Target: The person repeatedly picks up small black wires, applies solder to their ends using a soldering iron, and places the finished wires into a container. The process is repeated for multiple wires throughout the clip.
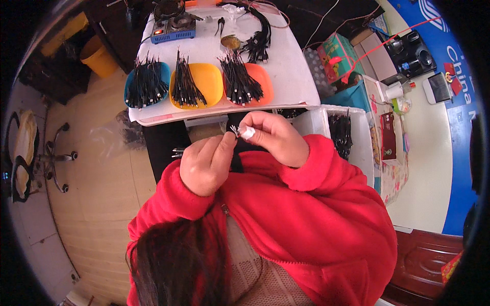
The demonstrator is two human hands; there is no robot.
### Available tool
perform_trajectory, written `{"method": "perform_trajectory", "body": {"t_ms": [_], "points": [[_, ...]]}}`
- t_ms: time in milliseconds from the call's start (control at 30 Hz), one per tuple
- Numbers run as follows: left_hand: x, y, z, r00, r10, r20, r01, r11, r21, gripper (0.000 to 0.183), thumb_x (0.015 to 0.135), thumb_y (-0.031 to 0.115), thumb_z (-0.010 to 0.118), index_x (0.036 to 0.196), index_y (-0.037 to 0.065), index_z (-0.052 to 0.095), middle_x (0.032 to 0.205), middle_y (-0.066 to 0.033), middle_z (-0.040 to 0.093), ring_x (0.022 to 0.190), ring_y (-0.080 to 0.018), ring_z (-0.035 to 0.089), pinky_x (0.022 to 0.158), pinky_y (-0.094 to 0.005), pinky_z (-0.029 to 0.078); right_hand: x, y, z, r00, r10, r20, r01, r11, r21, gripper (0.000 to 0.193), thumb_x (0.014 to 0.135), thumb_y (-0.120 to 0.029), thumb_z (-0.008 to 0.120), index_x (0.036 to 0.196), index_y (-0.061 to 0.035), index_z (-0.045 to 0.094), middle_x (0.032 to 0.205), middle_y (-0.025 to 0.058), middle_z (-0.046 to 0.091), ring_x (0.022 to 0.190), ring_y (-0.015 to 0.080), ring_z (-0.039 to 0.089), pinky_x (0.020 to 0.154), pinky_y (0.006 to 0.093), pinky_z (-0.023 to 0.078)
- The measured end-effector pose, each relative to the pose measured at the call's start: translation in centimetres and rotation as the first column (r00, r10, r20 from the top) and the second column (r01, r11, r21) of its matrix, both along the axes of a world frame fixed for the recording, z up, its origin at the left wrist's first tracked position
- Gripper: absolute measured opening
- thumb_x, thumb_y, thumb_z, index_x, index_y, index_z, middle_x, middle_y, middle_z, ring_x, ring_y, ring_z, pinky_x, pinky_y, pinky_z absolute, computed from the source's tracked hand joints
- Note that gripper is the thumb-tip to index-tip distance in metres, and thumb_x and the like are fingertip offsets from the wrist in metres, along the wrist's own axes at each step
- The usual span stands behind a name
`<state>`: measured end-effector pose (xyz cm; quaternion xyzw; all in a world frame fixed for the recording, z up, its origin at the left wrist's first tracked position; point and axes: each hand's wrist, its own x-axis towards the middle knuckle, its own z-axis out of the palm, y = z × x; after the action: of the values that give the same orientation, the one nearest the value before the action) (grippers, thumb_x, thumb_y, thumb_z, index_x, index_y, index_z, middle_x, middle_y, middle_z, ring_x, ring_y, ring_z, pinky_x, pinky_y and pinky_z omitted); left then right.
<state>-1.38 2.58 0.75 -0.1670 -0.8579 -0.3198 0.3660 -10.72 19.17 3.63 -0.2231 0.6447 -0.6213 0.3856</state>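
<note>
In front of my red jacket, my left hand (206, 163) is closed around a bunch of black cables. Their thin bare wire ends (234, 130) stick up past the thumb and forefinger, and metal plugs (177, 152) show on the other side of the fist. My right hand (278, 137) pinches at those wire ends from the right, its fingertips meeting the left ones. A white wrap (247, 133) covers the tip of the right thumb. Exactly which wires the right fingers grip is hidden.
On the white-covered table stand a blue tray (166, 72), a yellow tray (213, 81) and an orange tray (263, 76), each holding black cables. Behind them are a blue heater box (173, 33) and a round tin (230, 42). A white foam box (361, 136) with cables stands right.
</note>
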Motion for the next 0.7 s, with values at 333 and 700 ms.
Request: {"method": "perform_trajectory", "body": {"t_ms": [333,700], "points": [[0.9,-0.5,1.1,0.763,-0.519,0.385,-0.030,0.568,0.823,0.009,0.087,0.002,0.061,0.089,-0.006,0.065,0.063,-0.0058,0.060,0.056,-0.0086,0.054,0.052,-0.0234,0.044,-0.5,0.0,0.9,0.192,-0.072,-0.979,-0.081,0.993,-0.089,0.026,0.071,-0.004,0.073,0.094,-0.0048,0.060,0.092,0.0080,0.058,0.077,0.0258,0.056,0.070,0.0336,0.045],[0.4,-1.9,-0.1,0.630,-0.761,0.152,-0.016,0.183,0.983,0.011,0.090,0.007,0.060,0.090,-0.003,0.064,0.070,-0.0038,0.060,0.059,-0.0089,0.052,0.054,-0.0230,0.042,-1.6,-0.4,1.8,0.512,0.040,-0.858,-0.202,0.977,-0.075,0.021,0.081,-0.009,0.068,0.100,-0.0037,0.060,0.095,0.0076,0.060,0.084,0.0184,0.057,0.071,0.0298,0.046]]}}
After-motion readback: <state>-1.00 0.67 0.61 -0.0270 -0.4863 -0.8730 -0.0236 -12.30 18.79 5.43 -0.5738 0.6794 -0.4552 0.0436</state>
